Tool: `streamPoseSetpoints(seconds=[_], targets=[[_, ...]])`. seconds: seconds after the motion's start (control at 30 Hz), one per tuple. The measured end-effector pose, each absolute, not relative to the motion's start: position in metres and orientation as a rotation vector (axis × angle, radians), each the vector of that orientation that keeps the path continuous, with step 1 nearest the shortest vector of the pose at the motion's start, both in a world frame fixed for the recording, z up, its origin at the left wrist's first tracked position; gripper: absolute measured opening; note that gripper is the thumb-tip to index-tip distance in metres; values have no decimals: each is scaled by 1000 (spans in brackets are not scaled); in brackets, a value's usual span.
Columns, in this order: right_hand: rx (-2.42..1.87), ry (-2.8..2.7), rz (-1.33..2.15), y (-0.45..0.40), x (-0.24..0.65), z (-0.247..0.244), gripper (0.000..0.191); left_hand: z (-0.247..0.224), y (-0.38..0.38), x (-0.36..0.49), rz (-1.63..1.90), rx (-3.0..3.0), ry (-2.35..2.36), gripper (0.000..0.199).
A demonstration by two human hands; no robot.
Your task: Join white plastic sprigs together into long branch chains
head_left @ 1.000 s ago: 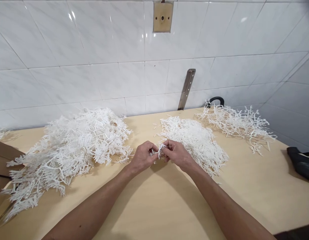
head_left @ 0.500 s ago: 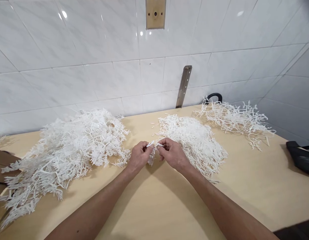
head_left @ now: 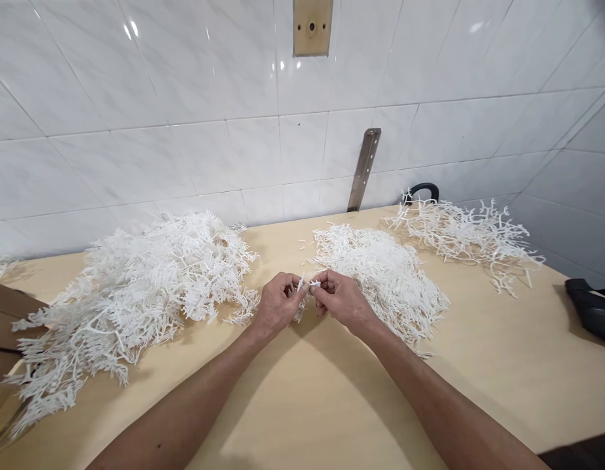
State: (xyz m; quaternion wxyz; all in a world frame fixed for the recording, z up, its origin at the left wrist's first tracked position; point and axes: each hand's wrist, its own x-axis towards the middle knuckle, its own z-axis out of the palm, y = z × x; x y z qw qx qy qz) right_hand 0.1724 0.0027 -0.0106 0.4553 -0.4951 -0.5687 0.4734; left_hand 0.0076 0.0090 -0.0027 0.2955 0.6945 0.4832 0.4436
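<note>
My left hand (head_left: 279,304) pinches a white branched plastic sprue (head_left: 301,282), and part of it hangs below the fingers. Close by on its right, my right hand (head_left: 345,301) is closed in a pinch on a small white plastic piece (head_left: 315,283); whether that piece is still joined to the sprue I cannot tell. A big tangled heap of white branched sprues (head_left: 150,281) lies left of my hands. Just behind my right hand spreads a pile of thin, short white plastic pieces (head_left: 380,274).
Bare, curly white sprue stems (head_left: 463,235) lie at the back right, in front of a black handle (head_left: 424,189). A black object (head_left: 593,307) sits at the right edge. A metal strip (head_left: 364,170) leans on the tiled wall (head_left: 194,156). Cardboard (head_left: 13,316) stands at left.
The view has shifted slightly, so everything sits a little further right. My fingertips have come closer together, and the sprue in my left hand has turned more upright.
</note>
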Motion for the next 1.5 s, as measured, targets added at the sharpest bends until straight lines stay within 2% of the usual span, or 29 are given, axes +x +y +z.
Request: streamPoseSetpoints(seconds=[0.37, 0.73, 0.93, 1.33, 1.5], targets=[[-1147, -1415, 1218, 4, 173, -13, 24, -10, 15, 6, 1130, 1566, 1285, 33], [-1159, -1507, 1209, 0, 181, 0, 29, -3, 9, 6, 1168, 1706, 1343, 33], [-1248, -1512, 1103, 2, 182, -1, 24, -4, 10, 6, 1170, 1694, 1364, 34], [-1305, -1641, 650, -2, 172, -3, 14, -1, 5, 9, 1147, 1658, 1366, 33], [-1323, -1640, 603, 0, 171, -7, 11, 0, 2, 11, 1090, 1749, 1336, 30]])
